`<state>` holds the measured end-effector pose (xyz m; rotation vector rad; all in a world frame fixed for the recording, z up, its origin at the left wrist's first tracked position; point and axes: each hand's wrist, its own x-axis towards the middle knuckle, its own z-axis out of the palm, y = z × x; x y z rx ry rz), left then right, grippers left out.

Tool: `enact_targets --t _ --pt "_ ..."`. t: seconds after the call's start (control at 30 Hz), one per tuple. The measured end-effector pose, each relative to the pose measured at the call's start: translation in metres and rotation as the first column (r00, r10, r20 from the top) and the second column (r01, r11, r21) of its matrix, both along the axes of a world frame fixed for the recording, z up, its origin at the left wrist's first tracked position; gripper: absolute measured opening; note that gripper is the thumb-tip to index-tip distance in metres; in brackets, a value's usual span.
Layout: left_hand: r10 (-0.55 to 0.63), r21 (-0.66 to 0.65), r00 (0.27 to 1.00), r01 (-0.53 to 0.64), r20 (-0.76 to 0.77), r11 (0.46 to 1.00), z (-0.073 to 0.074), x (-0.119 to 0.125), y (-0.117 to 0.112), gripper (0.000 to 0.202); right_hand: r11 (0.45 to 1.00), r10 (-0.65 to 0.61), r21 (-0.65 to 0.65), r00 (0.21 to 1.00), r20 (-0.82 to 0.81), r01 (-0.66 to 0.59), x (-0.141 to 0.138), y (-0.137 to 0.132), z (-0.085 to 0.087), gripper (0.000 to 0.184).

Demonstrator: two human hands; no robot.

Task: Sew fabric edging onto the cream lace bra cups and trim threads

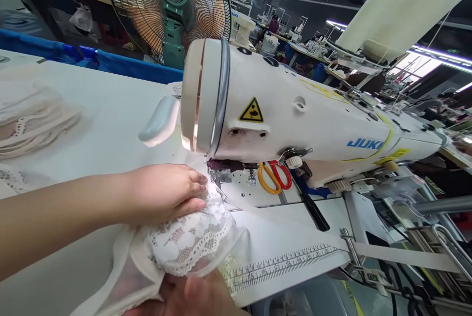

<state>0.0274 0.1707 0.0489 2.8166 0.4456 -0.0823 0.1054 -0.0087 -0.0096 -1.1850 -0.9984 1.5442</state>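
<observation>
A white lace bra (191, 237) with a scalloped edge lies at the front of a sewing machine (280, 104), its upper end close to the presser foot (221, 176). My left hand (165, 193) rests palm down on the lace, fingers stretched toward the needle area. Below, my right hand (199, 296) pinches the lower edge of the bra, its fingers partly covered by the cloth. Whether the presser foot touches the cloth cannot be made out.
Yellow- and red-handled scissors (275, 177) and a black-handled tool (315, 210) lie under the machine arm. A printed ruler (283, 267) runs along the table edge. Stacked lace pieces (33, 119) sit at left. Behind stands a fan (169, 11); thread cones (401, 11) are upper right.
</observation>
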Motion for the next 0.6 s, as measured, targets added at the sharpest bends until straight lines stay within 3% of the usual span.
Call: enact_targets --t 0.1,0.2,0.43,0.6 --pt "0.008 -0.002 0.997 -0.009 -0.082 1.000 0.008 0.004 0.000 0.038 0.997 -0.067 -0.055 0.916 -0.396 0.050 -0.011 0.013 0.008 0.066" --pt "0.005 -0.004 0.993 -0.005 -0.119 1.000 0.012 0.007 -0.001 0.039 0.979 -0.205 -0.139 0.747 -0.632 0.151 -0.017 0.019 0.013 0.060" --pt "0.034 0.086 0.990 -0.022 -0.140 0.996 0.005 0.008 -0.004 0.045 0.937 -0.346 -0.261 0.702 -0.623 0.230 -0.025 0.023 0.006 0.051" --pt "0.020 0.209 0.999 -0.010 -0.050 0.978 -0.001 0.006 -0.001 0.046 0.904 -0.428 -0.293 0.662 -0.616 0.311 -0.030 0.026 0.003 0.052"
